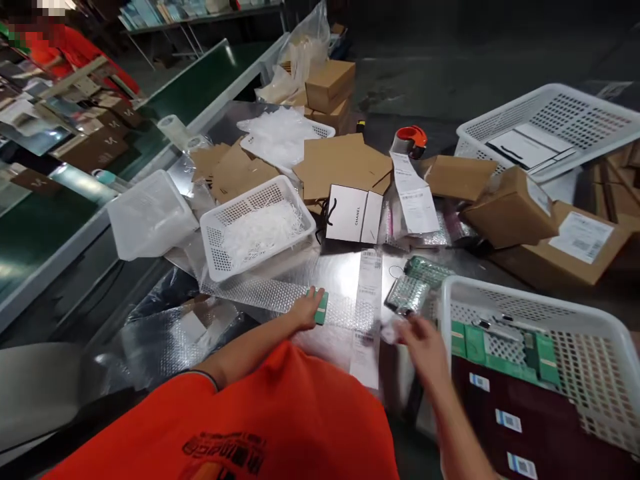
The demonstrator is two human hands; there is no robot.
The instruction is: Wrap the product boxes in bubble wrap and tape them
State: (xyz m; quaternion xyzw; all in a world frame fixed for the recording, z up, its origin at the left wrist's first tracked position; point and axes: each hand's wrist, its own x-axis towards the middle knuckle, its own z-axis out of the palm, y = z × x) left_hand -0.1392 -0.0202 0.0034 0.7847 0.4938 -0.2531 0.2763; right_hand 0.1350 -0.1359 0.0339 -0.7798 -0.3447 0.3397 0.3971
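Observation:
My left hand (pixel 306 309) rests on a small green box (pixel 321 309), which lies on a strip of bubble wrap (pixel 270 293) across the metal table. Fingers of my right hand (pixel 419 339) are blurred and bent round a crumpled whitish, see-through piece (pixel 390 331), left of the white basket (pixel 447 293) with green boxes. Just beyond that hand lie bubble-wrapped packets (pixel 407 293). Between the hands a strip of printed labels (pixel 367 287) runs down the table.
A basket of white shredded filler (pixel 263 230), a white CHANEL bag (pixel 353 213) and flat cardboard (pixel 345 163) lie beyond the hands. Brown boxes (pixel 575 243) and a tape dispenser (pixel 411 139) are at the right. A green conveyor (pixel 200 83) and a person in red (pixel 75 50) are at the left.

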